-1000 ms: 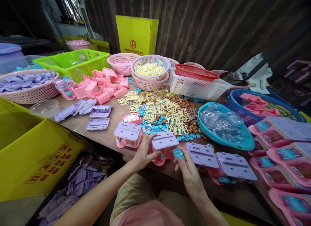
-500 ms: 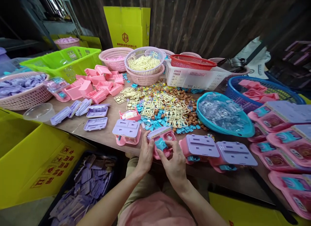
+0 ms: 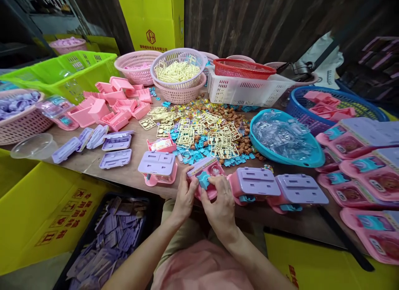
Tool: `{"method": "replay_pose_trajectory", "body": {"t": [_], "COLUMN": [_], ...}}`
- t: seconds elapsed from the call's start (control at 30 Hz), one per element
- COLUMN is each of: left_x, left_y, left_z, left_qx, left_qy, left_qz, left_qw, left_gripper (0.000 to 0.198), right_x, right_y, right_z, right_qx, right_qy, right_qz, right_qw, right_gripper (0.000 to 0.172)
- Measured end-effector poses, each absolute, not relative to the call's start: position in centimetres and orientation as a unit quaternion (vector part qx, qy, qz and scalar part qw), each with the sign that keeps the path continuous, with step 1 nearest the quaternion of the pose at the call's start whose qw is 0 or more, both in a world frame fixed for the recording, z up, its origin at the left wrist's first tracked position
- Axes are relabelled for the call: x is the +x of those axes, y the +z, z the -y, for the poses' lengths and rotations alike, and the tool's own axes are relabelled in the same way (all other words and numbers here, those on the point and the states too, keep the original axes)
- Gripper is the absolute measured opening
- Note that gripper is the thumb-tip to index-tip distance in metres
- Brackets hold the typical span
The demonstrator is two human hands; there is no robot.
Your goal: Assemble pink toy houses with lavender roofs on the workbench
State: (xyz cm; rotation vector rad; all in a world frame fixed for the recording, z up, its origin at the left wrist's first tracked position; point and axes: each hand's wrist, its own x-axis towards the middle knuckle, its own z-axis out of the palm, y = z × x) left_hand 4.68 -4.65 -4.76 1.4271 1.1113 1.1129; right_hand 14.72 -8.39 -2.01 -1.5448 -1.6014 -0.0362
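Note:
A pink toy house [image 3: 209, 193] with a purple top and a label along its front edge is tilted at the table's near edge. My left hand [image 3: 184, 198] grips its left side. The fingers of my right hand [image 3: 220, 205] pinch a blue piece [image 3: 203, 180] on the front of the house. To the left stands a purple-topped house [image 3: 158, 165]. On the right, close to my right hand, are two more purple-topped houses, one nearer [image 3: 257, 183] and one farther [image 3: 301, 190].
Loose blue, brown and cream parts [image 3: 222, 140] cover the middle of the table. A turquoise basin [image 3: 316, 157] holds clear plastic pieces. Stacked pink-and-purple houses [image 3: 370, 163] line the right side. Pink trays [image 3: 116, 119] and purple panels [image 3: 116, 158] lie left.
The view has shifted slightly, so the table's contents appear higher and mostly farther left. Both hands keep hold of the toy, with the right fingers still at the blue piece.

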Motion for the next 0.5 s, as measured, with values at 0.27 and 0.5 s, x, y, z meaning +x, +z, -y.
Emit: {"method": "replay_pose_trajectory", "body": {"t": [0.27, 0.5], "left_x": [4.7, 4.3], "left_y": [-5.3, -5.3], "left_z": [4.8, 4.0], "left_qx": [0.59, 0.616], "left_qy": [0.431, 0.415], "left_qz": [-0.483, -0.475], "left_qw": [0.483, 0.471], "left_gripper": [0.039, 0.045], "right_x": [15.0, 15.4], "right_y": [-2.3, -3.1], "right_z": [8.2, 8.0], "right_qx": [-0.624, -0.615], "right_qy": [-0.026, -0.015], "right_qz": [0.642, 0.648], "right_qw": [0.444, 0.45], "right_gripper": [0.014, 0.023]}}
